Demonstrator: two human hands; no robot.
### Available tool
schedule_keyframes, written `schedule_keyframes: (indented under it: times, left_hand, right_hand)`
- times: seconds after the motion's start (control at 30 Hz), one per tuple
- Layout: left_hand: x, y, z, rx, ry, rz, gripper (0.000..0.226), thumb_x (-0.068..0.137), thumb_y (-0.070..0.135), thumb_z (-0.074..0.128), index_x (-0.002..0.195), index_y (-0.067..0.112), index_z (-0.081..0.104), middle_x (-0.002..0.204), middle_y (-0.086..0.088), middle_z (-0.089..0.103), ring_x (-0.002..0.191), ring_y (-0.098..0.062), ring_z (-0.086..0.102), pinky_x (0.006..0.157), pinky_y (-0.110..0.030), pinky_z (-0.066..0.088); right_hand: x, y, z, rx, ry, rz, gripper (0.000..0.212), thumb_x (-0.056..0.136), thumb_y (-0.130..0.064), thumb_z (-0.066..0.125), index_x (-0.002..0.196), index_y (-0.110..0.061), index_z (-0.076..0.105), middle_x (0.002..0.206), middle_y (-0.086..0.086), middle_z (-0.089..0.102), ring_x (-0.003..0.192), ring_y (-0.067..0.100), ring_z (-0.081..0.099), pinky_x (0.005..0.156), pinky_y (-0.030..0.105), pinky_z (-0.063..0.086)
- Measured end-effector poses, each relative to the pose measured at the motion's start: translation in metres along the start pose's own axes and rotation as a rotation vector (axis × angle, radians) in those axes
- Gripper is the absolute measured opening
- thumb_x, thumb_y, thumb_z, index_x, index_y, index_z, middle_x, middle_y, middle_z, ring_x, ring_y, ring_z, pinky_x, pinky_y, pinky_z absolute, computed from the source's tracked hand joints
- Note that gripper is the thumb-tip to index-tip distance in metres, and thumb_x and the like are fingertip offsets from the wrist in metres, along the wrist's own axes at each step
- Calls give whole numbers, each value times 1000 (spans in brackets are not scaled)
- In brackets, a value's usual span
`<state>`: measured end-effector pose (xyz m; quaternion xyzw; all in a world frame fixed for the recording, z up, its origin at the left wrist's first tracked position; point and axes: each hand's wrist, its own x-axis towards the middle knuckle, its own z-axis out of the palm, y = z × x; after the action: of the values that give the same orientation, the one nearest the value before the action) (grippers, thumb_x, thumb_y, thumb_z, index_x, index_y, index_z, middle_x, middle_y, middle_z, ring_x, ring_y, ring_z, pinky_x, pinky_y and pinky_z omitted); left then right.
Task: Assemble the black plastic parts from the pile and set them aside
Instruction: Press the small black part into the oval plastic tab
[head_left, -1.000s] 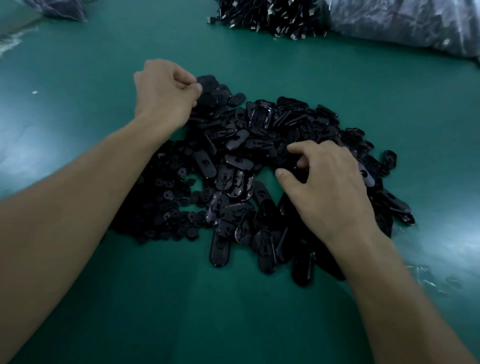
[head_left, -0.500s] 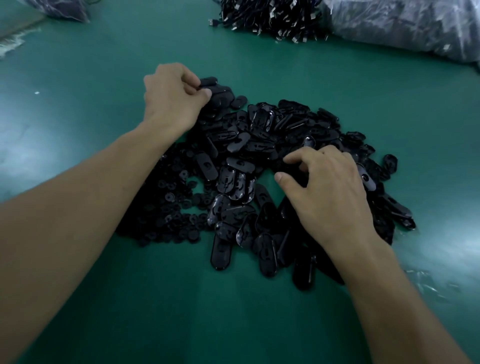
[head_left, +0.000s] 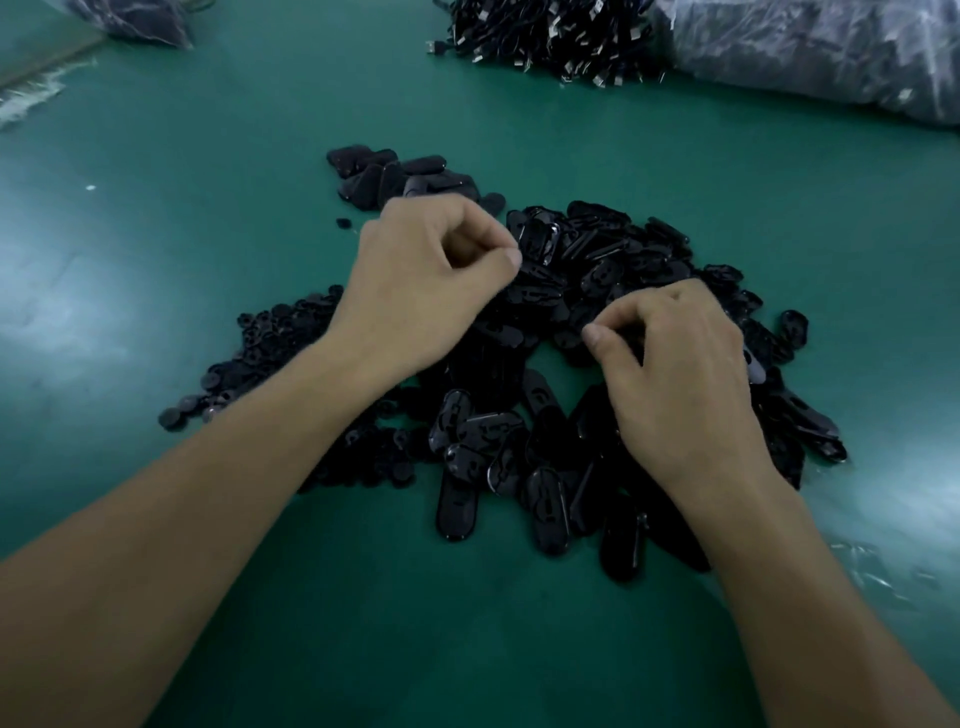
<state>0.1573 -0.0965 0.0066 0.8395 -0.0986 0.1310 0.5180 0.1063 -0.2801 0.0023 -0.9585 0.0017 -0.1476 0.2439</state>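
Pile of black plastic parts (head_left: 587, 260) on green table (head_left: 234, 156) | left hand (head_left: 431, 280) at pile's far-left, thumb pressed to forefinger, content unclear | right hand (head_left: 680, 364) on pile's right, fingers curled, likely picking next part

Pile (head_left: 597, 270) mid-table (head_left: 208, 182); small discs (head_left: 270, 343) left (cables (head_left: 545, 36), bag (head_left: 805, 47) behind).

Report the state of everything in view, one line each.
left hand, fingers curled over the pile, grip unclear
right hand, fingers curled into the pile, grip hidden
oval parts pile, loose, heaped
small round parts, loose, heaped
set-aside parts, grouped behind the pile
cable bundle, heaped
plastic bag, filled
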Motion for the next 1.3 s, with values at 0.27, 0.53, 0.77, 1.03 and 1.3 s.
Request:
schedule_keyframes:
  times: [0.27,0.53,0.77,1.03,1.3]
  left_hand:
    - [-20,16,0,-130,-146,71,16,85,29,80,96,19,74,74,6,74,49,-6,64,50,-17,49]
    - [-18,12,2,-174,-140,-32,9,84,24,80,89,23,73,69,4,70,50,-7,61,52,-19,49]
    - [-19,14,0,-208,-199,-27,4,91,19,72,93,20,76,68,5,71,49,-7,62,46,-10,41]
    - [-18,16,-2,-293,-260,-34,10,92,12,71,98,19,74,63,9,71,50,1,59,46,-8,41]
    - [-17,16,-4,-264,-368,6,10,96,29,65,102,22,70,77,2,76,62,-8,69,47,-19,50]
  right_hand:
    - [3,-8,-8,355,247,-60,16,99,-26,62,85,-31,58,76,-16,63,71,4,60,65,9,43]
    - [5,-10,-6,961,124,73,9,94,-8,68,95,-17,66,73,-2,72,65,11,70,61,20,54]
    - [5,-11,-6,1037,80,76,11,95,-4,65,93,-14,71,73,-2,72,67,13,70,64,23,56]
    - [4,-12,-6,1001,85,32,10,94,-7,68,94,-16,73,74,-2,74,65,11,69,62,21,55]
    - [-1,-14,-2,838,142,-67,8,93,-24,71,86,-28,70,73,-5,74,61,8,68,57,17,50]
